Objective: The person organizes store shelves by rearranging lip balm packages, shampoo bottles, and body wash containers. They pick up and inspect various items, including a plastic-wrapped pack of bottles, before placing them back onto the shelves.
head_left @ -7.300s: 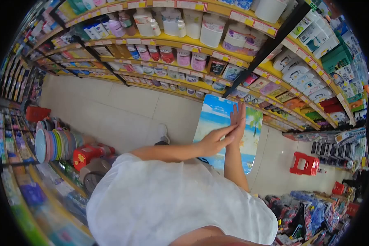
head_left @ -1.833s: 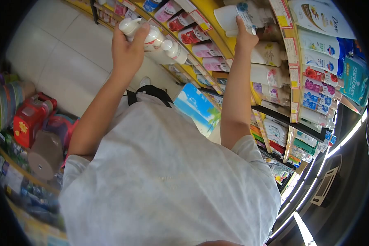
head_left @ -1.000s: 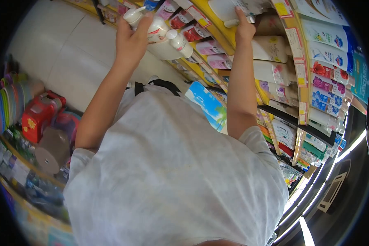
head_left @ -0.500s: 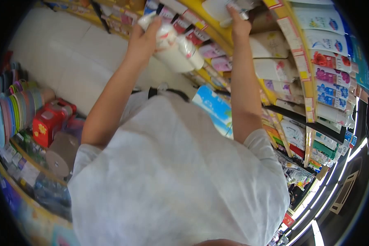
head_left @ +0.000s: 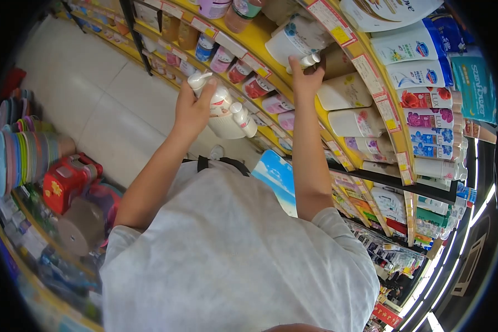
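Note:
My left hand (head_left: 189, 110) is closed around the neck of a white pump bottle (head_left: 221, 105) with red print, held in front of the shelves. A small white bottle (head_left: 243, 119) sits against the side of that pump bottle. At the shelf, my right hand (head_left: 306, 83) has its fingers wrapped round a small white bottle (head_left: 304, 62). Right beyond those fingers lies a large white bottle with a teal flower print (head_left: 293, 41); the small bottle overlaps its lower end in this view.
Yellow shelves with price strips (head_left: 365, 72) hold several white floral bottles (head_left: 346, 91) and pink bottles (head_left: 258, 87). Refill pouches (head_left: 409, 44) stand farther right. On the left are stacked plastic basins (head_left: 25, 152) and a red container (head_left: 69, 180). A blue sky-patterned panel (head_left: 276, 177) is beside my body.
The view has tilted, so shelves and both hands appear lower in the picture. My left hand still holds the pump bottle; my right hand stays at the shelf, round a small white bottle.

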{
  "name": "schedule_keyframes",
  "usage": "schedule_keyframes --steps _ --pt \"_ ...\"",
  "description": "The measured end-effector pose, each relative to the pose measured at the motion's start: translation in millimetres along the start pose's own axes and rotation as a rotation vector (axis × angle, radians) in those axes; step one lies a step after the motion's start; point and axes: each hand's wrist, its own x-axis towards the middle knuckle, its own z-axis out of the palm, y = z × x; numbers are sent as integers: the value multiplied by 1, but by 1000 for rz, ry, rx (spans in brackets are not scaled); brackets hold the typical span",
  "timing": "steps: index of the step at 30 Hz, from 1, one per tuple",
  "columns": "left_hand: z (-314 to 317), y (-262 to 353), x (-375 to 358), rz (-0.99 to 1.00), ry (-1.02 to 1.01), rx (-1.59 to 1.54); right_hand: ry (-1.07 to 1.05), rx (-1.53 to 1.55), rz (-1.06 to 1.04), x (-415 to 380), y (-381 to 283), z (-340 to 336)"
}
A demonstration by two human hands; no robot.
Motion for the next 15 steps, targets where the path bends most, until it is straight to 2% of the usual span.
schedule_keyframes --steps 1,4,7,10,11,14,15 --pt "-2 1 -2 6 7 -2 21 60 7 -5 11 -1" --pt "-6 1 -3 45 40 5 46 -100 89 -22 8 -11" --pt "-8 -2 -2 111 85 50 -28 -258 42 -37 -2 -21" --pt "-8 1 -1 163 79 96 -78 -532 -91 -54 -3 -30" --pt "-8 3 -1 175 64 99 -52 -617 -219 -61 -3 -33" --pt "-4 11 -1 189 15 55 -108 -678 -326 -83 -19 -46" --pt "0 14 -1 190 -1 31 -55 -632 -360 -90 -19 -50"
